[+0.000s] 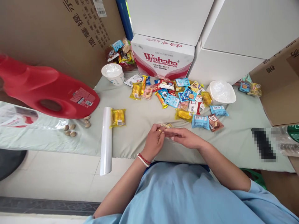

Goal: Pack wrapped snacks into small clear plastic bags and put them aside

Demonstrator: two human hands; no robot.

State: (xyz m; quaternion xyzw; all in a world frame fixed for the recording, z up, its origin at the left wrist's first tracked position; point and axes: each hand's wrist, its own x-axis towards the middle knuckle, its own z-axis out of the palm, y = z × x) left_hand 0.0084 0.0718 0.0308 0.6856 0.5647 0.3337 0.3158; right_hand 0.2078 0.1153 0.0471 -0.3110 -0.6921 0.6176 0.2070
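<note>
My left hand (153, 139) is closed, its fingers curled together near the table's front edge; whatever they pinch is hidden. Beside it, my right hand (184, 137) lies palm down with fingers stretched out, the fingertips meeting the left fingers. Partly covered by both hands is a small snack in a clear wrapper (166, 125). Behind them spreads a pile of packaged snacks (173, 100). Nearest my right hand are a yellow-wrapped snack (183, 115), a blue packet (200, 122) and a brown packet (215, 122). Another yellow-wrapped snack (118, 118) sits to the left.
A white film roll (106, 140) overhangs the front edge. A red jug (53, 90) lies at left by several brown nuts (72, 126). Behind stand a lined paper cup (113, 74), a Wahaha box (163, 57) and a lined white bowl (221, 93). Plastic bottles (289, 140) lie right.
</note>
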